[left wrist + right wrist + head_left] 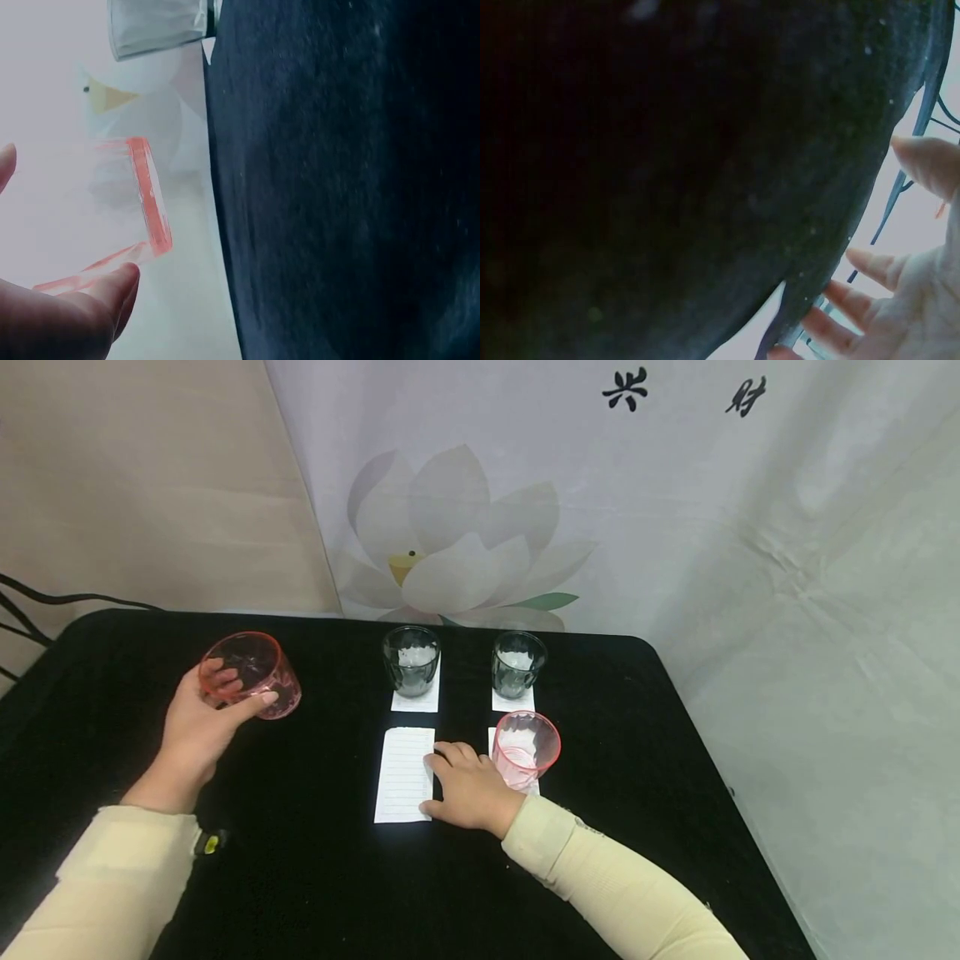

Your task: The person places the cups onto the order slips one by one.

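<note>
My left hand (pixel 198 718) grips a pink clear glass (pixel 251 677) above the left part of the table, thumb on the near side and fingers round the far side. In the left wrist view, the red-edged glass (pixel 152 199) appears sideways with the thumb against it. My right hand (pixel 472 789) is beside the right edge of a lined white paper slip (pixel 405 777), holding nothing. Its fingers are spread and slightly bent in the right wrist view. Just right of that hand, another pink glass (pixel 527 747) stands on a second slip, partly hidden.
Two dark grey glasses, one on the left (pixel 411 664) and one on the right (pixel 519 667), stand on white slips towards the back. Black cloth (pixel 300 860) covers the table. Behind it hangs a white curtain (pixel 675 527); dark cables (pixel 75 599) run at the left.
</note>
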Motion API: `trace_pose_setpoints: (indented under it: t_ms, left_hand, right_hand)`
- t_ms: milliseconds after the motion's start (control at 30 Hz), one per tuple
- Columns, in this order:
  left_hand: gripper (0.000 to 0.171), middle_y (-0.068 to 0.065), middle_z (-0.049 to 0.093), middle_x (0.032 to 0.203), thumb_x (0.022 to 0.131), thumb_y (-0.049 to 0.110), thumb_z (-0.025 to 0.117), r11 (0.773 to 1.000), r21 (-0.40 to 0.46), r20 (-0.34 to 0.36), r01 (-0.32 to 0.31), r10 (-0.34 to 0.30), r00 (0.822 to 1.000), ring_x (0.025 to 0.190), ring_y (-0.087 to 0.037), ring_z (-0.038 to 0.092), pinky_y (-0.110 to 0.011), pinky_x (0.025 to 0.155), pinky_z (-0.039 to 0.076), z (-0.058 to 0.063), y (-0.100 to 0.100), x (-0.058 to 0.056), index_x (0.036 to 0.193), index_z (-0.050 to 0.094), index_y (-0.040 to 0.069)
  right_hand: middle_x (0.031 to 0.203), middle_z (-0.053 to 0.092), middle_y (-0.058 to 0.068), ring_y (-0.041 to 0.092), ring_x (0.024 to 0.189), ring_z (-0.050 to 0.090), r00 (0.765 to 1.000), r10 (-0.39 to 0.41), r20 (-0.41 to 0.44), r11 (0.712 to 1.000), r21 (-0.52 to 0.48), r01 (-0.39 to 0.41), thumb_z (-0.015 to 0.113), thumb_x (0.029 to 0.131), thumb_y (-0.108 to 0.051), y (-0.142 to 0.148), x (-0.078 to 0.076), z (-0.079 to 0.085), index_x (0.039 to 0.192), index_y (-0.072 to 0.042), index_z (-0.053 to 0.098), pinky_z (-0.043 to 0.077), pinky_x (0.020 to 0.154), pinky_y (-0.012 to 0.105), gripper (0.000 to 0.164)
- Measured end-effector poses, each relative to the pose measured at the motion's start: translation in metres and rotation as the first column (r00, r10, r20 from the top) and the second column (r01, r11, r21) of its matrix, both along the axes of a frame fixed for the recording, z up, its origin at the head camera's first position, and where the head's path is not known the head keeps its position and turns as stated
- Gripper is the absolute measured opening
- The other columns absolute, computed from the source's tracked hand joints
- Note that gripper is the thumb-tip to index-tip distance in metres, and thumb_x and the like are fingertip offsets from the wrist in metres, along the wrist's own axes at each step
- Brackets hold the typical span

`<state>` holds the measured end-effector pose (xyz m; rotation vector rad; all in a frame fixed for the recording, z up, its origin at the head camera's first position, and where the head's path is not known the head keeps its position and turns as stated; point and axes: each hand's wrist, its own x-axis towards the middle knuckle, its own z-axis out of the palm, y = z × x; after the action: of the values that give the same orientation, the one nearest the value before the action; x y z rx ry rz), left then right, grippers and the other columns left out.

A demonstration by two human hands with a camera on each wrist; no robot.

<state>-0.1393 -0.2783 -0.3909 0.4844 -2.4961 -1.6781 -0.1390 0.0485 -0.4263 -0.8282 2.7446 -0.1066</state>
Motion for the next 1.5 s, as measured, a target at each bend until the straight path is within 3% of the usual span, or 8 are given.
trace_pose_setpoints:
  t_ms: [600, 867, 1233, 1300, 1500]
  left_hand:
    - [0.088, -0.021, 0.026, 0.152, 0.089, 0.028, 0.068, 0.997, 0.023, -0.033, 0.071, -0.070, 0.997, 0.137, -0.038, 0.033, -0.050, 0.112, 0.033, 0.006, 0.019, 0.002, 0.153, 0.011, 0.009]
    - [0.085, -0.016, 0.033, 0.144, 0.090, 0.027, 0.068, 0.992, 0.010, -0.063, 0.127, -0.126, 0.990, 0.133, -0.034, 0.038, -0.032, 0.108, 0.040, 0.007, 0.027, 0.006, 0.152, 0.015, 0.006]
    - [0.086, -0.022, 0.035, 0.145, 0.089, 0.026, 0.071, 0.979, 0.005, -0.102, 0.203, -0.201, 0.974, 0.133, -0.038, 0.038, -0.013, 0.097, 0.043, 0.006, 0.046, 0.014, 0.151, 0.016, 0.001]
    - [0.086, -0.021, 0.036, 0.145, 0.089, 0.026, 0.071, 0.978, 0.006, -0.101, 0.209, -0.207, 0.973, 0.133, -0.038, 0.038, -0.017, 0.100, 0.043, 0.005, 0.050, 0.014, 0.151, 0.016, 0.001]
    - [0.087, -0.023, 0.035, 0.147, 0.089, 0.027, 0.071, 0.973, 0.015, -0.094, 0.228, -0.226, 0.970, 0.134, -0.040, 0.036, -0.051, 0.108, 0.037, 0.004, 0.059, 0.015, 0.151, 0.015, 0.001]
  right_hand:
    - [0.152, 0.036, 0.005, 0.024, 0.137, 0.034, 1.000, -0.004, 0.004, 1.000, 0.010, 0.004, 0.065, 0.087, -0.050, -0.002, -0.001, -0.002, 0.143, -0.016, 0.045, 0.038, 0.108, 0.049, 0.069]
    - [0.152, 0.036, 0.006, 0.024, 0.137, 0.034, 1.000, -0.002, -0.005, 1.000, 0.009, 0.002, 0.065, 0.087, -0.049, -0.002, -0.001, -0.001, 0.143, -0.015, 0.045, 0.037, 0.109, 0.050, 0.069]
    - [0.152, 0.037, 0.006, 0.024, 0.137, 0.034, 1.000, -0.006, 0.009, 1.000, 0.003, 0.006, 0.065, 0.087, -0.048, -0.002, 0.000, 0.002, 0.143, -0.015, 0.045, 0.037, 0.109, 0.050, 0.068]
    - [0.152, 0.036, 0.006, 0.024, 0.137, 0.034, 1.000, -0.008, 0.009, 1.000, 0.001, 0.008, 0.066, 0.087, -0.048, -0.002, 0.000, 0.002, 0.143, -0.015, 0.045, 0.037, 0.109, 0.051, 0.068]
    - [0.152, 0.036, 0.005, 0.024, 0.137, 0.034, 1.000, -0.010, 0.005, 1.000, 0.004, 0.010, 0.065, 0.087, -0.049, -0.002, 0.000, -0.001, 0.143, -0.016, 0.045, 0.037, 0.109, 0.050, 0.068]
